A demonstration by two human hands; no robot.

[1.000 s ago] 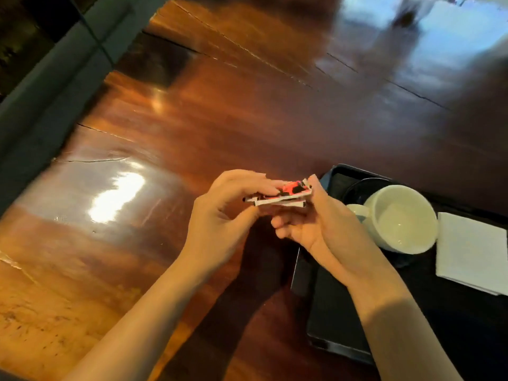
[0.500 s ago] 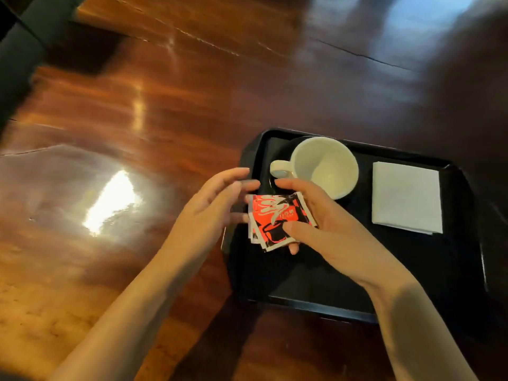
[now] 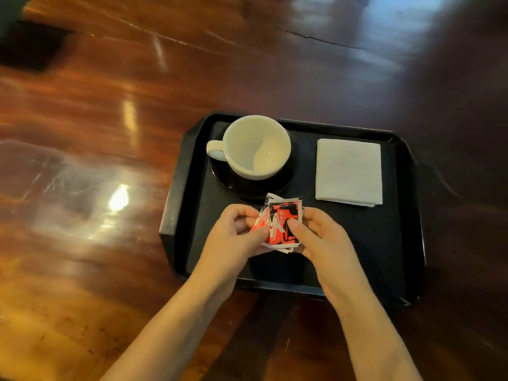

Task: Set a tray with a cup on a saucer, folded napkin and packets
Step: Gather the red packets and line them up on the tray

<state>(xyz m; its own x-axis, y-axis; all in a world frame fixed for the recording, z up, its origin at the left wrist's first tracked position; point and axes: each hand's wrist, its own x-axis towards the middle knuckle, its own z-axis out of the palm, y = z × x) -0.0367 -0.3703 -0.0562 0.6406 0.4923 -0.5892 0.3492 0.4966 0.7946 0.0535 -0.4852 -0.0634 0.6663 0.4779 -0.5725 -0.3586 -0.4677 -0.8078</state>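
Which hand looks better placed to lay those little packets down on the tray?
Probably the right hand. Both hands grip the packets above the tray, but the right sits nearer the bare patch below the napkin. The left hand is nearer the tray's edge.

Both hands (image 3: 233,235) (image 3: 321,237) pinch red packets (image 3: 280,224) above the black tray (image 3: 404,215).

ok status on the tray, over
Both hands holding packets over tray. Cup on saucer, napkin placed. Nothing blocking.
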